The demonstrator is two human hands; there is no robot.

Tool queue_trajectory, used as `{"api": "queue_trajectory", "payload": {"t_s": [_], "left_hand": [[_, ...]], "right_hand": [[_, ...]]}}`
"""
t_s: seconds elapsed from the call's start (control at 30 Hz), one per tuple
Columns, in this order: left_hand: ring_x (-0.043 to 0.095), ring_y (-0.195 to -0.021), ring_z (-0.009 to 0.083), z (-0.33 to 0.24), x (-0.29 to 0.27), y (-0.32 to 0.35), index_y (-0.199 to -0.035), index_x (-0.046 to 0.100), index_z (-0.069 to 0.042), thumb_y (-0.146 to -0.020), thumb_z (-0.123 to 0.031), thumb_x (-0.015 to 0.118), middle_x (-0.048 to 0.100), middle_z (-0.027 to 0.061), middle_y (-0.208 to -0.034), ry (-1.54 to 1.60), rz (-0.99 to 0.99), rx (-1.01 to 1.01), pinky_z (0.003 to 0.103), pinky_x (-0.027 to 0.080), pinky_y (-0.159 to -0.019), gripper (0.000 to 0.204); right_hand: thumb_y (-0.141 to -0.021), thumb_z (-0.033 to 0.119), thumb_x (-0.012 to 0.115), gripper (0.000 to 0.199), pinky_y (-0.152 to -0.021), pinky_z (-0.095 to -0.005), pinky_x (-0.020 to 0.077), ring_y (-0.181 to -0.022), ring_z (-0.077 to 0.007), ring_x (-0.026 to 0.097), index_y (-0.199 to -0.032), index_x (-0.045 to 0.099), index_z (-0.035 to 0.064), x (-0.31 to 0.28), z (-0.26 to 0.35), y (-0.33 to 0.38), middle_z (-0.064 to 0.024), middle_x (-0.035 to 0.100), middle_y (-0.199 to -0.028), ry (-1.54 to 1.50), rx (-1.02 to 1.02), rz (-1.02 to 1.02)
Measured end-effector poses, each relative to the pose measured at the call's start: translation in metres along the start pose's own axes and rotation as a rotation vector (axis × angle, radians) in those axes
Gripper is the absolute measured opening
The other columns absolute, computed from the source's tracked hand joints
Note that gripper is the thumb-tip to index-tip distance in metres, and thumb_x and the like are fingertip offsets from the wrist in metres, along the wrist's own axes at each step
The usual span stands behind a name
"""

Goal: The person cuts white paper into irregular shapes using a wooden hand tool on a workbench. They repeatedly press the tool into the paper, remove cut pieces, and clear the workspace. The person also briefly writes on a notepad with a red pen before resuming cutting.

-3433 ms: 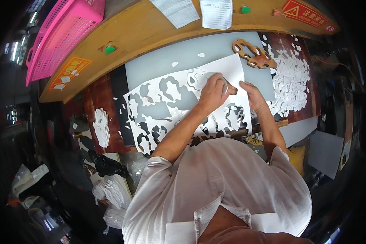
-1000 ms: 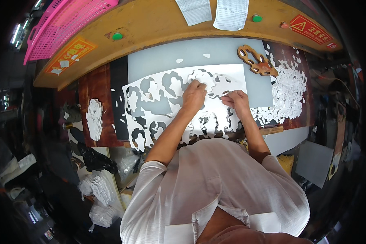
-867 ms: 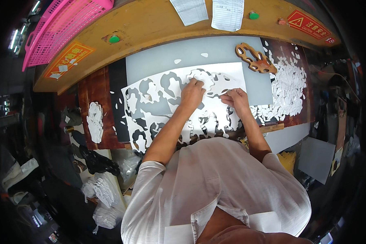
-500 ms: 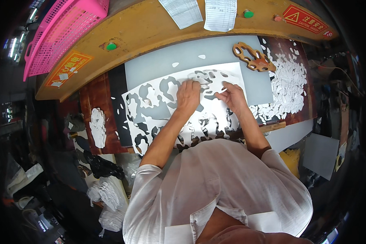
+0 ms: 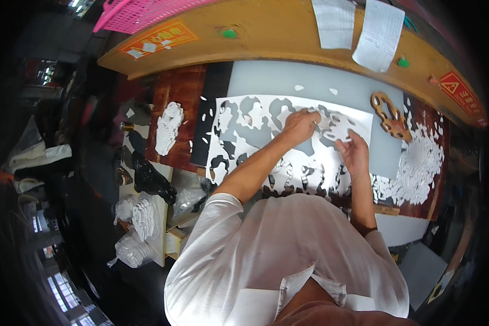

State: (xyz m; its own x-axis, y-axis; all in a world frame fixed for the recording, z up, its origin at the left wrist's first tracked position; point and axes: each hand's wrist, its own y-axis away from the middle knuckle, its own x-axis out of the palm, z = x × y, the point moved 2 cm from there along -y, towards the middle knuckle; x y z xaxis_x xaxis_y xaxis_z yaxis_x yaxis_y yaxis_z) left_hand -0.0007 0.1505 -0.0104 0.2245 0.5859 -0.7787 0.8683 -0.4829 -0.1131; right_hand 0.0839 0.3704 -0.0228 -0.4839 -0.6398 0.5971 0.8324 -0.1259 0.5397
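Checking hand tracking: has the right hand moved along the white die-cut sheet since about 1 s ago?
Yes. The right hand slid down the white die-cut sheet, further from the wooden template.

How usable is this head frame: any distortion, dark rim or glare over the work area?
Head view: strong fisheye, so the wooden bench edge bows; black vignette at the corners; even lighting on the white cut sheet; left hand and right hand sharp, no glare.

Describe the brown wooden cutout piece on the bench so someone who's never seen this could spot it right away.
Start at the grey mat in the middle of the workbench, where the big white die-cut sheet lies. Go past the sheet's upper right corner, beyond the right hand. The wooden cutout lies there, above a heap of white scraps: the only brown, looped, openwork piece among white paper.
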Motion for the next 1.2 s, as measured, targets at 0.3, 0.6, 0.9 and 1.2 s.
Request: {"api": "queue_trajectory", "payload": {"t_s": [0.3,0.6,0.9,1.2], "left_hand": [[0.071,-0.098,0.0385,-0.008,0.011,-0.004,-0.100,0.073,-0.004,-0.086,-0.008,0.066,0.075,0.0184,-0.101,-0.122,0.086,-0.020,0.051,0.056,-0.088,0.016],[0.075,-0.092,0.0191,0.039,-0.005,0.039,-0.108,0.079,-0.004,-0.098,-0.021,0.068,0.080,0.0131,-0.101,0.338,0.058,-0.388,0.036,0.059,-0.084,0.023],[0.072,-0.073,0.0191,-0.020,-0.001,0.049,-0.105,0.074,0.003,-0.101,-0.020,0.064,0.075,0.0131,-0.089,0.459,0.015,-0.627,0.032,0.058,-0.067,0.025],[0.071,-0.074,0.0222,-0.012,0.065,0.026,-0.107,0.064,0.003,-0.106,-0.031,0.064,0.071,0.0130,-0.087,1.187,-0.016,-0.940,0.036,0.061,-0.064,0.034]], "right_hand": [[-0.101,0.011,0.064,0.021,-0.076,-0.0384,0.0678,-0.086,-0.0294,0.074,-0.114,0.059,-0.0053,-0.005,-0.001,0.007,-0.0172,0.069,-0.107,0.004,0.005,0.018],[-0.101,0.013,0.061,0.028,-0.095,-0.0474,0.0594,-0.108,-0.0264,0.070,-0.125,0.062,-0.0007,-0.034,0.011,0.002,-0.0111,0.070,-0.118,-0.094,-0.039,0.071],[-0.099,0.007,0.066,0.014,-0.079,-0.0429,0.0702,-0.065,-0.0181,0.068,-0.091,0.066,-0.0045,-0.020,0.015,0.024,-0.0096,0.067,-0.082,0.064,-0.075,-0.003],[-0.100,0.008,0.064,0.009,-0.091,-0.0527,0.0637,-0.092,-0.0239,0.074,-0.104,0.067,0.0005,-0.033,0.016,0.035,-0.0084,0.071,-0.100,-0.092,-0.084,0.092]]}}
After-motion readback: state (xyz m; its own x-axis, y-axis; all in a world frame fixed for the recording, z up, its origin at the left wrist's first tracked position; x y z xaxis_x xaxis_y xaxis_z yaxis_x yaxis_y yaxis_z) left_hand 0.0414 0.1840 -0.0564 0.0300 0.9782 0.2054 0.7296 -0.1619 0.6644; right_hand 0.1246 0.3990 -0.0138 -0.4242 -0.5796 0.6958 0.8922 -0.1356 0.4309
